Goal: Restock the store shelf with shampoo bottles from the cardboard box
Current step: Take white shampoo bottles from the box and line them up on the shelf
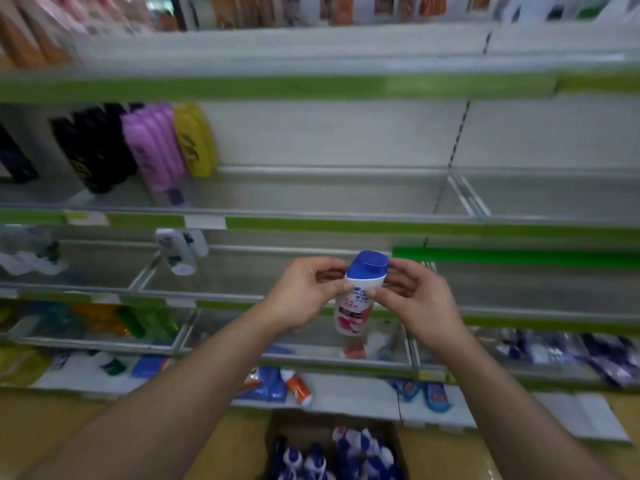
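At the left end of the shelf [346,221] stand black bottles [93,150], pink bottles [152,147] and a yellow one [195,140]. My left hand [304,292] pinches the shampoo bottle [360,296] below its blue cap, fingers curled. It is upright in the air before a lower shelf edge. My right hand [419,299] grips its other side. Below, the box [294,424] holds more bottles [346,455].
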A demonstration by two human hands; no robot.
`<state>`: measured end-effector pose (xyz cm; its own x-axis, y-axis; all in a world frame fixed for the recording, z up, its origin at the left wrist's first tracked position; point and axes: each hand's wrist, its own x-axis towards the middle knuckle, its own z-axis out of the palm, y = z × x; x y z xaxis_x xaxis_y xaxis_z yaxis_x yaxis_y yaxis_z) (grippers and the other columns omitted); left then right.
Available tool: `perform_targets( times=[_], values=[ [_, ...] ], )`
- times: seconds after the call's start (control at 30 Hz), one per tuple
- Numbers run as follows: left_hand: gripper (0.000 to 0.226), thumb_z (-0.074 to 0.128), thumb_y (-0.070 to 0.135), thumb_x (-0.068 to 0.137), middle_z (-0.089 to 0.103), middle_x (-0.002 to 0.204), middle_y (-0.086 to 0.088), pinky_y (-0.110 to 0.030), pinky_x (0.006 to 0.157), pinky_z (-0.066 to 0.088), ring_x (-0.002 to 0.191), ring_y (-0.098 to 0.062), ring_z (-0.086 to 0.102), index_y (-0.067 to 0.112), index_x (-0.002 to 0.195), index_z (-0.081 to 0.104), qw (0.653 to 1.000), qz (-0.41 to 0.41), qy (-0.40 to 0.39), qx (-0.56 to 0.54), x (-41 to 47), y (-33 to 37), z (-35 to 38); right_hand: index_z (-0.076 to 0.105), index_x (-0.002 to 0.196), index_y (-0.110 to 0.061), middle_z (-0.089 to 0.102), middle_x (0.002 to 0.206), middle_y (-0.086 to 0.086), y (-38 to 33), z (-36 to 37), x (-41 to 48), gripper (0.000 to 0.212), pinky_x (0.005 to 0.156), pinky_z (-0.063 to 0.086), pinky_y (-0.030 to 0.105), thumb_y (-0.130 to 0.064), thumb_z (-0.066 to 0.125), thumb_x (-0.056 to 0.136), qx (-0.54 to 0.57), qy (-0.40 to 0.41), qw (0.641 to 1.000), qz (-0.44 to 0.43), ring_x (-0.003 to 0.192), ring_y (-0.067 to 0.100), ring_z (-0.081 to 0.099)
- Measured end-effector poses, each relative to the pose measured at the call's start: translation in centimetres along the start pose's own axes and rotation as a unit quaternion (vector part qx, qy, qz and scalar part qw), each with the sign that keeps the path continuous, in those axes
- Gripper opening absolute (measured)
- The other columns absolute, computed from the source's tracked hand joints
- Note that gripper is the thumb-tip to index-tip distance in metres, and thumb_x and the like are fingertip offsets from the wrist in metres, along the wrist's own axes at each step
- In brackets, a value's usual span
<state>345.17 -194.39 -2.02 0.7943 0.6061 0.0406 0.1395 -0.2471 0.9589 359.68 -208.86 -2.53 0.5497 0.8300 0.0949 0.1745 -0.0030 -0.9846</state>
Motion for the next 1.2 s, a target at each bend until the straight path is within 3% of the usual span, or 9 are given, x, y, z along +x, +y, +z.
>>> perform_targets(
  times=[0.13,0.3,0.5,0.67,0.8,0.9,1.0,1.1,1.2],
  values=[
    [0.028,0.071,0.003,0.086,0.074,0.106,-0.007,-0.010,0.066,0.048,0.078,0.004,0.068,0.003,0.115,0.069,0.998,0.034,0.057,0.000,-0.8,4.3,-4.0,0.069,0.119,-0.015,0.078,0.099,-0.001,-5.0,2.1,2.0,0.040,0.088,0.059,0.034,-0.010,0.080,0.081,-0.034,-0.011,0.997,-0.062,0.095,0.014,0.074],
    [0.025,0.071,0.007,0.088,0.075,0.104,-0.003,-0.015,0.073,0.051,0.088,-0.005,0.070,0.010,0.112,0.071,0.991,0.063,0.115,-0.004,-1.0,6.3,-9.1,0.058,0.134,-0.036,0.078,0.094,-0.009,-9.0,6.1,4.6,0.047,0.084,0.052,0.028,-0.030,0.073,0.089,-0.079,-0.041,0.991,-0.095,0.091,0.004,0.073],
    [0.025,0.069,0.006,0.089,0.074,0.100,0.001,-0.011,0.068,0.050,0.082,0.002,0.068,0.011,0.113,0.070,0.988,0.070,0.139,-0.007,0.9,6.4,-16.1,0.061,0.132,-0.026,0.078,0.096,-0.005,-10.8,12.0,10.3,0.045,0.093,0.056,0.042,-0.029,0.073,0.089,-0.087,-0.043,0.989,-0.108,0.091,0.011,0.074],
    [0.030,0.070,0.009,0.089,0.072,0.101,-0.001,-0.010,0.062,0.052,0.077,0.004,0.065,0.008,0.119,0.067,0.987,0.067,0.148,0.000,4.8,5.4,-22.7,0.067,0.125,-0.023,0.077,0.103,-0.004,-11.4,17.6,16.3,0.038,0.084,0.056,0.031,-0.035,0.070,0.089,-0.115,-0.020,0.986,-0.115,0.093,0.005,0.072],
    [0.032,0.070,0.010,0.089,0.072,0.106,-0.003,-0.009,0.065,0.052,0.085,-0.005,0.066,0.008,0.120,0.066,0.986,0.060,0.154,-0.004,8.5,3.5,-26.8,0.065,0.125,-0.019,0.076,0.100,0.003,-11.5,21.3,20.8,0.033,0.059,0.044,0.010,-0.021,0.068,0.093,-0.118,0.011,0.987,-0.105,0.069,-0.006,0.066],
    [0.032,0.070,0.011,0.089,0.071,0.108,-0.002,-0.010,0.071,0.053,0.083,0.001,0.064,0.007,0.121,0.066,0.985,0.057,0.161,-0.004,11.1,1.9,-28.9,0.063,0.123,-0.022,0.076,0.099,-0.001,-11.4,23.2,23.8,0.031,0.064,0.048,0.020,-0.026,0.069,0.092,-0.139,0.020,0.986,-0.092,0.082,0.003,0.071],
    [0.034,0.069,0.015,0.090,0.071,0.113,0.002,-0.026,0.089,0.055,0.089,-0.004,0.064,0.013,0.124,0.066,0.985,0.046,0.168,-0.003,13.4,0.1,-30.3,0.063,0.113,-0.030,0.076,0.096,-0.004,-10.9,24.5,26.6,0.024,0.069,0.053,0.026,-0.023,0.069,0.091,-0.149,0.030,0.986,-0.070,0.087,0.008,0.073],
    [0.030,0.067,0.013,0.092,0.069,0.107,0.003,-0.031,0.092,0.054,0.088,-0.005,0.063,0.013,0.122,0.067,0.984,0.036,0.175,-0.023,15.4,-1.1,-30.9,0.065,0.103,-0.031,0.077,0.096,0.000,-10.2,25.7,28.8,0.019,0.069,0.052,0.029,-0.016,0.069,0.091,-0.134,0.054,0.988,-0.049,0.085,0.012,0.073],
    [0.034,0.067,0.010,0.091,0.070,0.117,-0.008,-0.034,0.093,0.054,0.098,-0.015,0.066,0.006,0.125,0.065,0.981,0.027,0.188,-0.044,17.5,-2.0,-31.3,0.070,0.106,-0.024,0.077,0.096,0.005,-9.7,26.5,30.7,0.016,0.068,0.051,0.031,-0.019,0.071,0.091,-0.126,0.067,0.989,-0.026,0.081,0.018,0.073]
  ],
)
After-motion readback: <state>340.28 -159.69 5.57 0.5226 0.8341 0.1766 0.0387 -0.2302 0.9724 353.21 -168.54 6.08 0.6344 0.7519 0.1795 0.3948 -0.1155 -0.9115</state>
